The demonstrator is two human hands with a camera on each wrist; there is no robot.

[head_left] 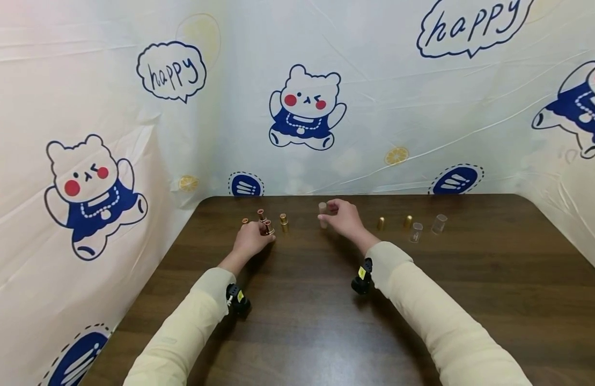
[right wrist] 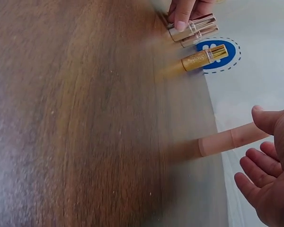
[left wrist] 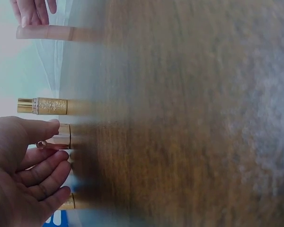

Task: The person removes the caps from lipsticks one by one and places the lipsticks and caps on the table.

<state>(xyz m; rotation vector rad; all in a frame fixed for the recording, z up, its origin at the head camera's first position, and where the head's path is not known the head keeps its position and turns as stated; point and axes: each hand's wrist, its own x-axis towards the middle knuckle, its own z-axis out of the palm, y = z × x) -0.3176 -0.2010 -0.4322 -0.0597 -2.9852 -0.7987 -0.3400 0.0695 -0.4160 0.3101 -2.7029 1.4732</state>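
Note:
Thumb and fingers of my left hand (head_left: 249,239) grip a shiny rose-gold lipstick tube (head_left: 269,227) that stands upright at the table's far left. Right behind it is a second rose-gold tube (head_left: 262,215). A textured gold lipstick tube (left wrist: 52,106) stands just to the right, apart from the hand. Another gold tube (head_left: 245,220) is partly hidden behind my left hand. Near the back middle, my right hand (head_left: 344,217) pinches the upper end of an upright translucent pink tube (right wrist: 222,143). Its other fingers are spread beside the tube.
Right of my right hand stand two small gold bullet-shaped tubes (head_left: 381,223). Beside them are a small clear cup (head_left: 416,232) and a larger clear cup (head_left: 439,223). A printed cloth (head_left: 365,107) hangs behind the dark wooden table (head_left: 316,300).

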